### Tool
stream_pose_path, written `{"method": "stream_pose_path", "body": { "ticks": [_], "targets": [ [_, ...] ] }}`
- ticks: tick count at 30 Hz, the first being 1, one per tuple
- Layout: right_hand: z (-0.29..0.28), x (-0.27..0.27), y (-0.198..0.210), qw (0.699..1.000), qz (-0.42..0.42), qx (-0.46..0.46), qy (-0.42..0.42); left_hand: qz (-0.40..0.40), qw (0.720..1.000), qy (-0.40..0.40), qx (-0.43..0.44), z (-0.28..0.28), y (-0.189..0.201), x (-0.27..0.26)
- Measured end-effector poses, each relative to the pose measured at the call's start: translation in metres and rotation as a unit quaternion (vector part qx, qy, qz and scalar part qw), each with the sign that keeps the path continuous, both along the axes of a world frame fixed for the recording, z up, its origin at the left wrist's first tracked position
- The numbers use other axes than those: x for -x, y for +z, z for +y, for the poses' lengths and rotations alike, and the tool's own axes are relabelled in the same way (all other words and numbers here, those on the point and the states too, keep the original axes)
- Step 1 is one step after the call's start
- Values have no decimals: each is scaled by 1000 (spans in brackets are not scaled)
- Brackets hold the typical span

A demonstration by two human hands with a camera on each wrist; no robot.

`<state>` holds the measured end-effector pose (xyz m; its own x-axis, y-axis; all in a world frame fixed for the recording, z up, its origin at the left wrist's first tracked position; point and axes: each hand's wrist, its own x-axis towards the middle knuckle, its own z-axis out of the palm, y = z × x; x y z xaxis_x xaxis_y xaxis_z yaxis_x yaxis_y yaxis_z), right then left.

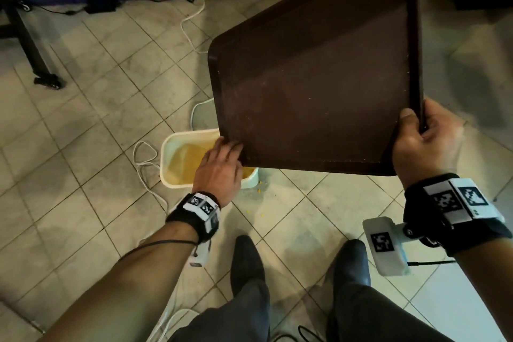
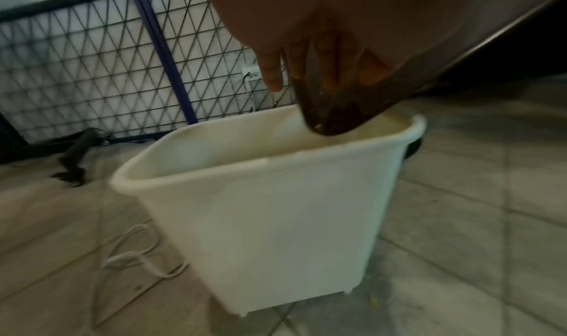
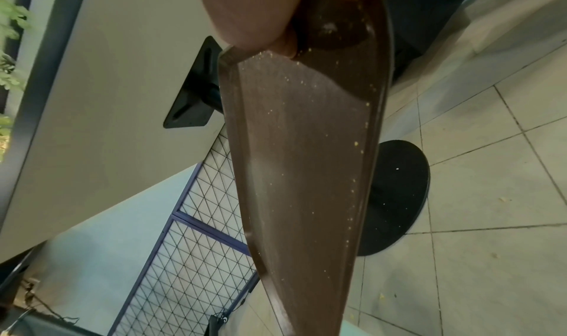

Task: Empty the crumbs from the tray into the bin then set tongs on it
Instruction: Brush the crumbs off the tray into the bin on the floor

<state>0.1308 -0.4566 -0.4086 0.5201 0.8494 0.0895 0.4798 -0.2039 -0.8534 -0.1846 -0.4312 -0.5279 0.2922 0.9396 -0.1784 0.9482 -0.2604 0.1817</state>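
I hold the brown tray [image 1: 319,86] tilted steeply, its lowest corner directed down at the white bin [image 1: 177,164] on the tiled floor [image 1: 83,108]. My right hand [image 1: 424,144] grasps the raised near-right corner of the tray — thumb laid on the inner face, fingers wrapped round the rim behind it. My left hand [image 1: 219,166] is at the low near-left corner: the fingers lie fairly straight against the tray's inner face by the rim; the left wrist view shows the thumb [image 2: 271,72] on the opposite side of the rim, so this grip pinches the corner lightly. That corner sits just above the bin's open mouth, inside the line of the bin's rim [image 2: 196,174]. The bin holds a yellowish mass of crumbs [image 1: 188,158] against its bottom. Fine pale specks [image 3: 356,143] cling to the tray's face and collect along its edges. A few yellow crumbs [image 1: 261,183] lie on the floor just beside the bin's near-right corner. A white cable [image 1: 144,158] loops on the floor at the bin's left side — touching or not, I cannot tell. My two dark shoes [image 1: 247,261] stand on the tiles near the bin.
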Motion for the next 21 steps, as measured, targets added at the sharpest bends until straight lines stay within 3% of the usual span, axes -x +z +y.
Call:
{"method": "stream_pose_path", "body": {
  "ticks": [3,5,7,11,14,18,21],
  "targets": [
    [3,5,-3,1000,16,-10,-2,-88,993,-84,3,-23,12,-45],
    [3,6,-5,1000,19,-10,-6,-97,986,-126,46,-40,11,-65],
    [2,4,-7,1000,20,-10,-10,-92,987,-105,75,-48,1,-64],
    [-1,-1,-6,1000,7,-6,-12,-31,991,20,128,-37,-22,-24],
    [1,0,-4,1000,0,-6,-14,-24,995,47,81,-25,-11,-12],
    [5,9,-5,1000,0,-12,-14,-88,991,-100,11,-27,34,-72],
    [5,14,-7,1000,3,-14,-12,-89,975,-203,-35,-39,54,-123]
  ]
}}
